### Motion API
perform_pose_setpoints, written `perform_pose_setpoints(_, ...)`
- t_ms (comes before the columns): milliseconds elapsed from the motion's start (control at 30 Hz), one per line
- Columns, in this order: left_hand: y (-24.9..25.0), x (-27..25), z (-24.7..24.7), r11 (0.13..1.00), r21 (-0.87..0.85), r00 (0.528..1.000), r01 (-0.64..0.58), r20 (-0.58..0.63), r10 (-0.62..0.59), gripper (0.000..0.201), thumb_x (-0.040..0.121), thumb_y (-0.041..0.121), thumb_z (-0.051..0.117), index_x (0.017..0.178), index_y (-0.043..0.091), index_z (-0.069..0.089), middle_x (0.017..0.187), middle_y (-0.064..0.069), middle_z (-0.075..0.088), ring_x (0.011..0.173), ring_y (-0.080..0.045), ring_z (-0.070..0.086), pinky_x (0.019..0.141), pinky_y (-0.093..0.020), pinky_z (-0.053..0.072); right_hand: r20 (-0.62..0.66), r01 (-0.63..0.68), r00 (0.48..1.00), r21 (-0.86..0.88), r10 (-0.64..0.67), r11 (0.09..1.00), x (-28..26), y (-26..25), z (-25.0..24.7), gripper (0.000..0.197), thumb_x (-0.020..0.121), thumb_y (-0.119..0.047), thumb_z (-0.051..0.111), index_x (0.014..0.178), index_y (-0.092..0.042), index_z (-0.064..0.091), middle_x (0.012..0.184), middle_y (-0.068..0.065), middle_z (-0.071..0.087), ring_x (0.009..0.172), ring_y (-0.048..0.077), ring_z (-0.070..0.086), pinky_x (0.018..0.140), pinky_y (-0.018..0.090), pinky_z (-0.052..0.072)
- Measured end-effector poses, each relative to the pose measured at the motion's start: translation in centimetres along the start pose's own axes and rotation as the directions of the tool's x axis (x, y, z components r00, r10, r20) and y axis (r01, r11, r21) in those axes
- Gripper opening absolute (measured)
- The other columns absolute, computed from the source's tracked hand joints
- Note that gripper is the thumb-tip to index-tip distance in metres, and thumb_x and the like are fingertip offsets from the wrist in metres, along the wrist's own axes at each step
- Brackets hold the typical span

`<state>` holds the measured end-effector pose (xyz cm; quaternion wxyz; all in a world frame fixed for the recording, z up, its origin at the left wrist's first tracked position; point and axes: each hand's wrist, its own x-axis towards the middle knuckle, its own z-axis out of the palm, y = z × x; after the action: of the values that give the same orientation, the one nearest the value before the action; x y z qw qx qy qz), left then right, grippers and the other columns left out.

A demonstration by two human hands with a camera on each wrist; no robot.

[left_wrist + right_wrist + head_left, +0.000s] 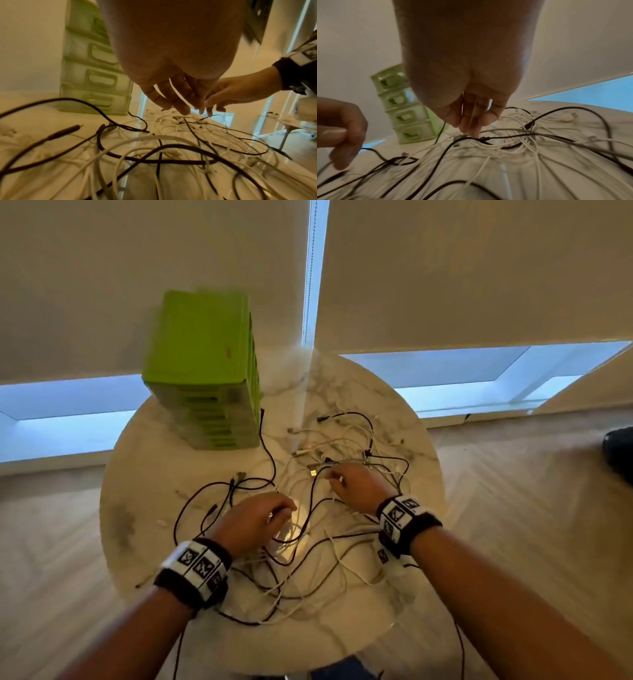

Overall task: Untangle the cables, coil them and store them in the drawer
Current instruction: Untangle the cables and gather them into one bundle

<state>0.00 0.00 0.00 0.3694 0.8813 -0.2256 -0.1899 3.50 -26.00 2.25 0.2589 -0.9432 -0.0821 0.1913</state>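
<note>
- Nearest the person, loops of black and white cables (308,570) spill over the near edge of the round marble tabletop (144,508); one black strand hangs off the edge toward the floor
- The left hand (253,522) hovers low over the near-left part of the tangle, fingers curled downward; in the right wrist view its fingers (349,136) seem to pinch a pale cable, though blur keeps me from being sure, so I cannot tell its grip for certain
- The right hand (356,484) sits farther in, over the middle of the pile, its grip drawn together with fingertips (474,129) pointing down onto a black cable end (484,138) and a pale connector just beside it; whether it has already clamped one is too small to tell
- The relation that matters: the connector ends lie directly below and just ahead of the right hand, and the strands run from there back toward the person, crossing under the left hand; the right hand is the nearer one to those ends, so I judge it would draw an end out while the left steadies the heap
- In the way: many white and black strands cross over one another around that spot, so a pulled cable is likely to drag its neighbours
- Farther left, a green drawer unit (205,371) stands upright on the far-left of the tabletop, drawers closed as far as I can see, well apart from both hands; a black cable trails up to its base
- Beyond it, pale blinds and a strip of window
</note>
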Motion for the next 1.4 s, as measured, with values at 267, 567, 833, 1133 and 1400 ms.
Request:
perform_pose_setpoints(267,0.0,5.7,0.7,0.98,0.075,0.983,0.184,-0.015,-0.183,0.016,0.103,0.031,0.055,0.114,0.029,0.066,0.106,0.011,0.069,0.093,-0.009,0.062,0.08,-0.033,0.051,0.123,0.089,0.992,-0.439,-0.039,0.894,8.5,3.7,-0.1,0.023,0.096,-0.025,0.052,0.112,-0.017,0.067,0.12,0.009,0.062,0.111,0.032,0.059,0.09,0.04,0.046)
perform_pose_setpoints(567,1.5,9.0,0.6,0.975,-0.042,0.956,0.216,-0.193,-0.22,0.045,0.105,0.055,0.04,0.135,0.029,0.059,0.125,0.006,0.066,0.104,-0.01,0.063,0.091,-0.039,0.053,-0.297,0.27,0.928,0.123,-0.224,0.955,8.2,2.9,-3.7,0.012,0.096,-0.027,0.064,0.103,-0.022,0.072,0.096,-0.007,0.069,0.083,0.007,0.061,0.075,0.02,0.047)
perform_pose_setpoints(833,4.0,10.1,0.7,0.989,-0.108,0.873,0.106,-0.465,-0.144,0.036,0.109,0.038,0.036,0.131,0.02,0.059,0.126,0.001,0.064,0.116,-0.012,0.057,0.1,-0.041,0.048,-0.225,0.33,0.936,0.287,-0.272,0.899,5.1,1.1,-1.0,0.015,0.097,-0.024,0.064,0.109,-0.019,0.073,0.095,-0.011,0.069,0.081,-0.001,0.058,0.074,0.004,0.04)
perform_pose_setpoints(1133,5.9,8.4,-4.8,0.788,-0.578,0.684,-0.21,-0.663,-0.304,0.018,0.112,0.023,0.028,0.098,0.026,0.038,0.074,0.011,0.05,0.057,-0.01,0.051,0.06,-0.04,0.058,0.3,0.224,0.916,0.165,-0.266,0.96,1.8,3.7,3.3,0.024,0.105,-0.03,0.049,0.107,-0.016,0.068,0.099,0.0,0.072,0.091,0.015,0.065,0.086,0.031,0.051)
perform_pose_setpoints(1400,2.6,5.1,-6.4,0.947,-0.309,0.878,0.085,-0.425,-0.218,0.019,0.107,0.035,0.05,0.108,0.017,0.056,0.086,-0.005,0.061,0.07,-0.012,0.053,0.069,-0.036,0.046,0.066,0.231,0.965,0.241,-0.253,0.943,0.4,1.2,-1.8,0.027,0.107,-0.037,0.044,0.094,-0.024,0.065,0.082,-0.011,0.063,0.077,-0.001,0.059,0.071,0.013,0.042)
